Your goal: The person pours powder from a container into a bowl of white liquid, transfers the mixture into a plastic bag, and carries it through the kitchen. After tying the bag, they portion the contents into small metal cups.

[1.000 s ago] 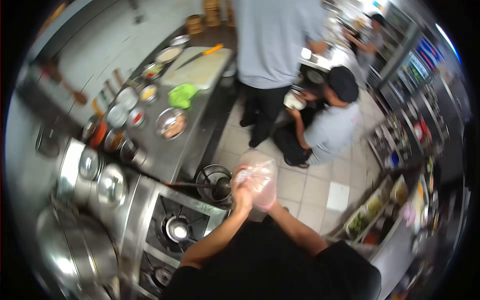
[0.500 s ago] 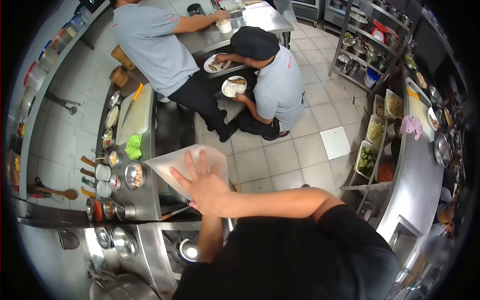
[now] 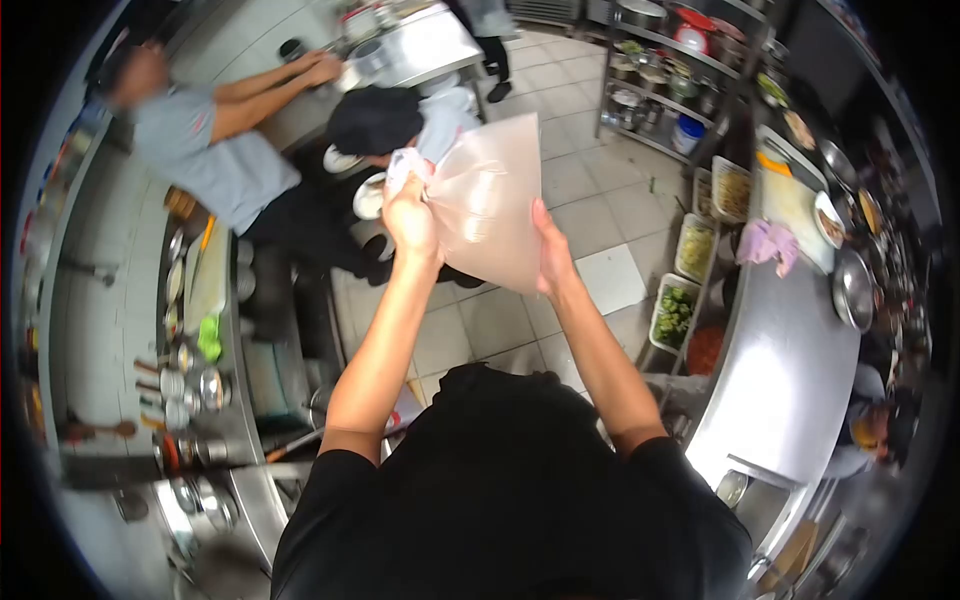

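Note:
In front of me, a clear plastic bag is held up, puffed out and wide toward its right end. My left hand is closed around the gathered end of the bag, with a crumpled whitish part sticking out above the fingers. My right hand grips the bag's far right edge, the thumb on the near side and the other fingers mostly hidden. Behind the bag, a crouching person in a black cap is partly covered by it, close to a white plate.
Another person in a grey shirt reaches toward a steel table. Along the right runs a steel counter with a pink cloth. Vegetable tubs stand beside it. A left counter holds a green cloth.
My right hand, earlier spread across the bag, is now at its right edge. The bag is higher and puffed out, with my left hand on its gathered end. My view has shifted.

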